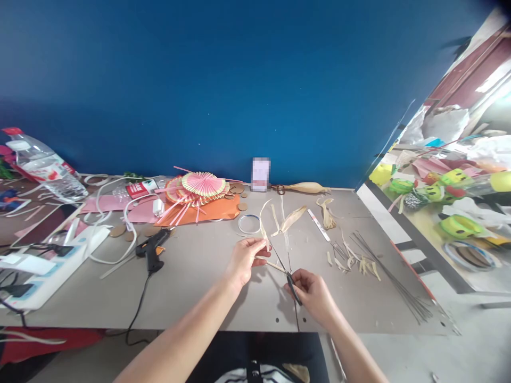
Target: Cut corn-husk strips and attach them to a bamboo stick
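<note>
My left hand (pixel 247 258) is closed in a pinch on a thin, pale strip of dried husk (pixel 263 223), one end of which curls up toward the wall. Another pale length runs from those fingers toward my right hand (pixel 313 292). That hand is wrapped round dark-handled scissors (pixel 294 290), their blades pointing up and left, close to the left fingertips. Whether the blades touch the strip I cannot tell. Just beyond my hands lie a broader piece of dried husk (pixel 293 219) and a coil of wire (pixel 249 224).
A black glue gun (pixel 153 250) with a trailing cord lies left, near a white power strip (pixel 51 276). Folded paper fans (pixel 203 186) sit by the blue wall. On the right are husk scraps (pixel 369 266), a white pen-like stick (pixel 318 225) and thin wires (pixel 395 279).
</note>
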### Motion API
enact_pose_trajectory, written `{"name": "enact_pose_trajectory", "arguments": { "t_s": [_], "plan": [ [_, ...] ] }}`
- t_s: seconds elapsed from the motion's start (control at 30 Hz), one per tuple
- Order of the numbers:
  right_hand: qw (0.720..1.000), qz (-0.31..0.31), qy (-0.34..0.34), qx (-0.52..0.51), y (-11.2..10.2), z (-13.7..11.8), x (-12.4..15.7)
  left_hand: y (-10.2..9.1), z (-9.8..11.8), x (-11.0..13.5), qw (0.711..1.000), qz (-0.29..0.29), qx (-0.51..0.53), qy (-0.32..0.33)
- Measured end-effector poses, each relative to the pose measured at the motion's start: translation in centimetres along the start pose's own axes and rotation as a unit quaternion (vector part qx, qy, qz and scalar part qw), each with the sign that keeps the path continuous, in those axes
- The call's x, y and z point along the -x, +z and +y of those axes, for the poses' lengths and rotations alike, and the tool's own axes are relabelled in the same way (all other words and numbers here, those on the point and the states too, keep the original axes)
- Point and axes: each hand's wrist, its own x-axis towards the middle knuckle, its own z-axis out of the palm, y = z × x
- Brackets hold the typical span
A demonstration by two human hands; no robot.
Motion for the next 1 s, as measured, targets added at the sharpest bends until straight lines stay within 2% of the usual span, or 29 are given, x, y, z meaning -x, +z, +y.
{"name": "enact_pose_trajectory", "arguments": {
  "t_s": [0.4, 1.0],
  "plan": [
    [1.000, 0.008, -0.003, 0.007, 0.10, 0.35, 0.41, 0.57, -0.67, 0.14, 1.000, 0.012, 0.001, -0.001],
    [1.000, 0.013, 0.024, -0.015, 0.32, -0.11, 0.69, 0.83, -0.82, 0.56, 1.000, -0.008, 0.020, 0.005]
  ]
}}
